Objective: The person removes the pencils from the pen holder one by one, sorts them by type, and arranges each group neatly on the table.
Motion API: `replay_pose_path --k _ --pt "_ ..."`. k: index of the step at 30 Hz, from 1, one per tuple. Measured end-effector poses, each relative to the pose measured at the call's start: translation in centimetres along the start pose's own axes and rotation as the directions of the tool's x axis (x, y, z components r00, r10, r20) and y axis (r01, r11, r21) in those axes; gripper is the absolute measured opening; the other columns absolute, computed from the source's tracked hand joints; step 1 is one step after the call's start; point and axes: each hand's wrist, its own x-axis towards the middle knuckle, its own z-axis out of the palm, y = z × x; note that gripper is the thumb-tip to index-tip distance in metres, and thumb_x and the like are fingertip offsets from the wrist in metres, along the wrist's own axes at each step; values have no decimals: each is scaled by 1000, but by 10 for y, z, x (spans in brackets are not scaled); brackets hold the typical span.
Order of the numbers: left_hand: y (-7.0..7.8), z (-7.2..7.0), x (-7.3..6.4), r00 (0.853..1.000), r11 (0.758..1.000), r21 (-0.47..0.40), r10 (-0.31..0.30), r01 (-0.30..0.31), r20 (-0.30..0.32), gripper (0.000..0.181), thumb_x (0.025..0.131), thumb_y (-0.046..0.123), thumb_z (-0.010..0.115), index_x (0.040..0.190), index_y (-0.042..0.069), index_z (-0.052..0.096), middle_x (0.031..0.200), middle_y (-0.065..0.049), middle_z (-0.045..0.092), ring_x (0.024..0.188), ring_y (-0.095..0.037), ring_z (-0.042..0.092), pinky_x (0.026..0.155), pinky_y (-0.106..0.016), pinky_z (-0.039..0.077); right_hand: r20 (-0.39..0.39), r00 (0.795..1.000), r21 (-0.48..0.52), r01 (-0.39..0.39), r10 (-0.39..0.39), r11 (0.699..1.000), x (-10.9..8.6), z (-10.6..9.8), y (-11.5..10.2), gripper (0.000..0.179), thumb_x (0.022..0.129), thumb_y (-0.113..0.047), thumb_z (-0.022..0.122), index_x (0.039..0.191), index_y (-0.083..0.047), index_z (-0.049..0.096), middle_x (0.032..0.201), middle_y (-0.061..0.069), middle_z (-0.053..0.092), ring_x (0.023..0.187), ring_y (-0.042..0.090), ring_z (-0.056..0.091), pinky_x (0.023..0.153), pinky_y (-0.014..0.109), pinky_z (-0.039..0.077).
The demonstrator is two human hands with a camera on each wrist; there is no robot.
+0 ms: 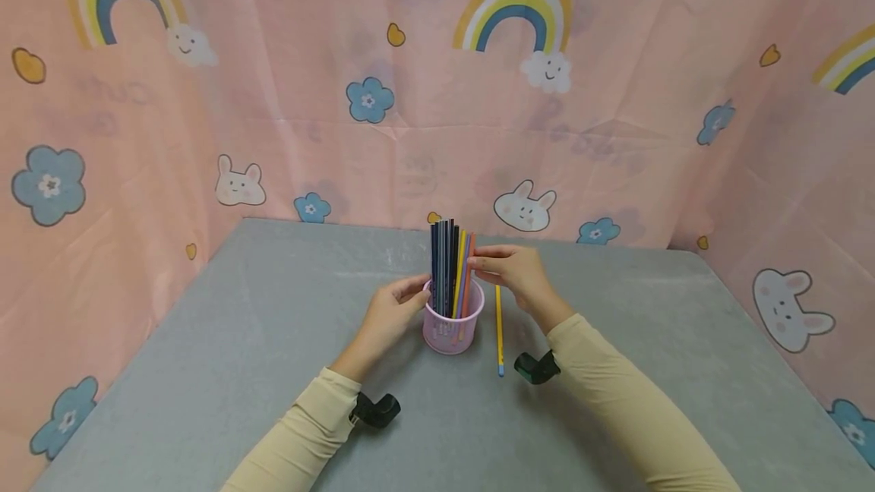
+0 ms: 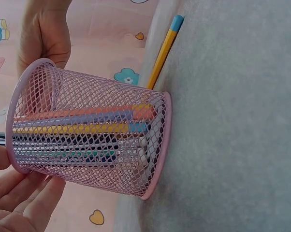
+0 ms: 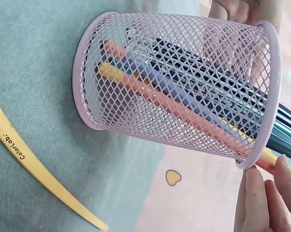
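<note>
A pink mesh pencil cup stands upright on the table, holding several pencils. My left hand holds its rim from the left, thumb at the edge and fingers along the outer mesh. On the other side, my right hand pinches the upper part of an orange pencil, whose lower end is inside the cup. Beside it lean a purple pencil, a yellow pencil and several dark pencils.
Another yellow pencil with a blue end lies on the grey table, just right of the cup. Behind the table hangs a pink printed curtain. A black wrist camera sits on each sleeve.
</note>
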Motion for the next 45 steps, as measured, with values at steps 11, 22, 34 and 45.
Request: replay_pose_path --k 11,22,34,45 --pt "1 0 -1 1000 1000 1 13 -13 -2 35 91 17 58 124 5 58 124 -12 60 115 -25 57 98 -36 46 6 999 20 33 -33 999 -2 -1 -2 34 82 -19 71 111 -3 66 113 14 65 95 19 67 82 28 55" --pt "1 0 -1 1000 1000 -3 18 -18 -11 34 91 16 59 123 4 59 123 -13 61 114 -24 58 98 -36 47 -17 994 56 110 -109 992 -4 -10 -17 36 82 -18 71 112 0 64 103 9 67 88 13 67 83 30 54" --pt "-2 0 0 1000 1000 9 7 -7 -5 34 92 20 58 123 8 59 124 -8 61 114 -21 58 97 -34 47 -41 989 65 143 -141 988 -5 -16 -27 37 82 -19 70 113 1 64 95 3 68 84 11 68 78 26 55" --pt "-3 0 2 1000 1000 -15 24 -24 2 34 92 16 58 124 4 58 123 -12 61 114 -24 58 95 -33 49 -36 974 68 225 -223 972 -6 -21 -41 36 81 -21 71 109 1 65 89 -2 68 84 10 67 79 27 55"
